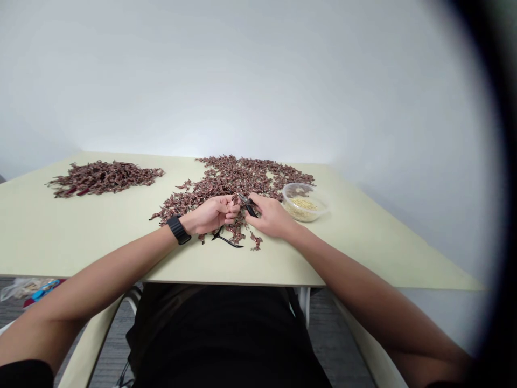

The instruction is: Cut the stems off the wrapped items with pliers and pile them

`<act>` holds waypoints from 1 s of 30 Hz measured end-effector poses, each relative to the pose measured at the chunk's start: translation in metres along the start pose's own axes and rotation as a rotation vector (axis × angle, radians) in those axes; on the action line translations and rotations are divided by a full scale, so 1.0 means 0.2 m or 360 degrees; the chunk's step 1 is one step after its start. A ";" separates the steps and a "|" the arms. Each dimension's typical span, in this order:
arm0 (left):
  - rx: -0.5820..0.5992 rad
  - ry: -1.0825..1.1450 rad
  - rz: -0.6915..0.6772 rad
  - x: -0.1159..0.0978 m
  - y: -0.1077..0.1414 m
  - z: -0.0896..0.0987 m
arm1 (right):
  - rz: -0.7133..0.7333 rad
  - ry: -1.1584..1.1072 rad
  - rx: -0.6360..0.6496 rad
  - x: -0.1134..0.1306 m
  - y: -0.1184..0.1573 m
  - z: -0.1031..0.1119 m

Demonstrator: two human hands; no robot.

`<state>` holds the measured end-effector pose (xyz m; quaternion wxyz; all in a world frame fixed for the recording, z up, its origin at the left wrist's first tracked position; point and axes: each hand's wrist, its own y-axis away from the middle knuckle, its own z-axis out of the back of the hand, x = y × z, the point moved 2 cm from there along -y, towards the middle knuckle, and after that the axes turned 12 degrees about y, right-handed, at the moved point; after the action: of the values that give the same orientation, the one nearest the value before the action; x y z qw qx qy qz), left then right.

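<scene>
My right hand [270,216] is closed around black-handled cutting pliers [251,208], their metal jaws pointing up and left. At those jaws, my left hand [216,213] pinches a small reddish-brown figure-like piece [235,199], partly hidden by the fingers. Behind both hands spreads a wide heap of similar brown pieces [238,175]. A second black tool [228,240], with slim curved handles, lies on the table just below my left hand. One loose brown piece [256,241] rests to the right of it. Beside my right hand stands a clear plastic tub [319,215] with small yellow bits [304,203] in it.
The pale yellow table [363,242] meets a white wall [202,81] at the back. Another pile of brown pieces [105,178] is at the far left. On the floor at the lower left lies a plastic bag [20,288] near a blue item [44,290].
</scene>
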<state>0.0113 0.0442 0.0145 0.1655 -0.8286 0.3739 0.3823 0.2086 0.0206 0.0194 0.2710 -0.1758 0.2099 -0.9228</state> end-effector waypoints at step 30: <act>-0.0461 -0.1591 -0.1351 -0.09 0.04 0.00 | -0.0677 -0.1950 0.1107 0.11 0.02 0.03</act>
<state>-0.0028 0.0479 0.0281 0.3419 -0.6408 -0.1612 0.6682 0.1955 0.0040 0.0273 0.1949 -0.6007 -0.3227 -0.7050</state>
